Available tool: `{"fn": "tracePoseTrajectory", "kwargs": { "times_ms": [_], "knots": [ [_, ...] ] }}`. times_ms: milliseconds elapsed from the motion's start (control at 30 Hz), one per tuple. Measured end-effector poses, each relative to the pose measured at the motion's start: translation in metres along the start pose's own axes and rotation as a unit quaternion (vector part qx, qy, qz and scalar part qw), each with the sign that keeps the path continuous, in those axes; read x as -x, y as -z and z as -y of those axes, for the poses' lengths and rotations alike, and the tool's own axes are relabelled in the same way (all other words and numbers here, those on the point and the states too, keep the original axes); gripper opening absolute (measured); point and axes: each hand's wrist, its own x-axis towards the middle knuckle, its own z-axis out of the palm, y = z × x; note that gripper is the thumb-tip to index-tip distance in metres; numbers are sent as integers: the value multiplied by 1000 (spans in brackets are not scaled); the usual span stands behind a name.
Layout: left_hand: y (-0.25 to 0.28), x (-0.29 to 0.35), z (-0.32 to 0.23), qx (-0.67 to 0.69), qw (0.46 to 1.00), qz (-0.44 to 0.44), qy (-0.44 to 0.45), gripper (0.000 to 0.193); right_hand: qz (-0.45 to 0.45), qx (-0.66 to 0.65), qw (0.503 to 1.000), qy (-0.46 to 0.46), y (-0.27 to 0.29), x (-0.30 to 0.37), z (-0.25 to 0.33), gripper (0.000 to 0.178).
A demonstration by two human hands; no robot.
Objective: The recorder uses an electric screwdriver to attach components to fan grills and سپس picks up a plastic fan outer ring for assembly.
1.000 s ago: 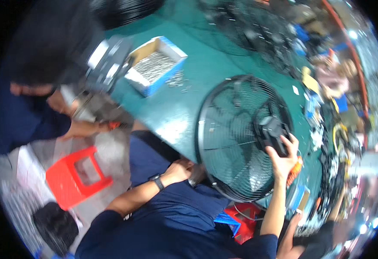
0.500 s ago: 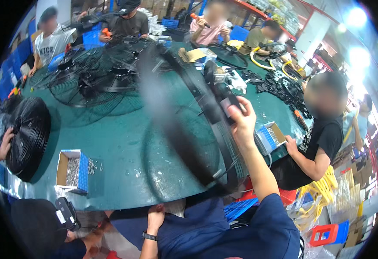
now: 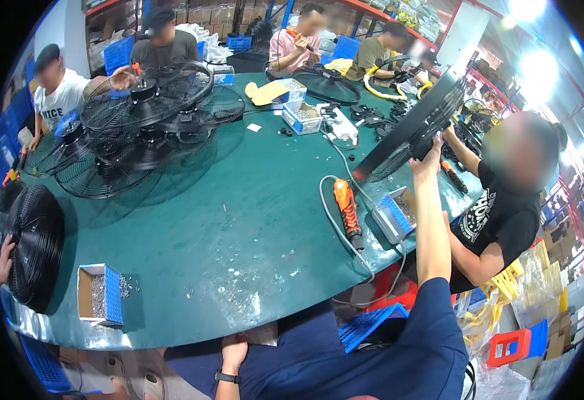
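At the right side of the table, my right hand (image 3: 427, 160) grips a round black fan part (image 3: 409, 123) from below, at the raised arm's full reach. The part stands tilted on edge, and a co-worker's hand (image 3: 451, 135) is against its far side. My left hand (image 3: 234, 351), with a watch on the wrist, rests low at the table's near edge by my lap; its fingers are mostly hidden. Between my arms, an orange and black electric screwdriver (image 3: 347, 212) lies on the green table (image 3: 239, 233), beside a grey power adapter (image 3: 389, 225).
Stacked black fans (image 3: 147, 133) fill the back left. A blue-and-white box of screws (image 3: 112, 297) stands near left; another screw box (image 3: 404, 202) is by the adapter. Co-workers sit around the table. A black fan (image 3: 35, 250) stands at far left, a person's hand on it.
My right hand has carried the black fan part from mid-table to the right, toward the co-worker. The screwdriver has come into sight. The left hand stays low.
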Motion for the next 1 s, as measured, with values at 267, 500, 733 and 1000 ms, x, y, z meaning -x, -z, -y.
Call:
{"fn": "tracePoseTrajectory", "kwargs": {
  "times_ms": [267,500,733,1000],
  "knots": [
    [-3,0,-29,-47,997,-15,-65,34,46,103,993,-23,21,-90,18,63],
    [-16,-6,-27,-90,992,38,-79,36,3,196,979,-62,24,-158,44,53],
    [-12,-13,-21,-131,986,81,-65,34,151,195,964,104,-2,-117,71,40],
    [-9,-29,36,-30,994,104,12,23,453,457,761,80,101,90,123,34]
  ]
}}
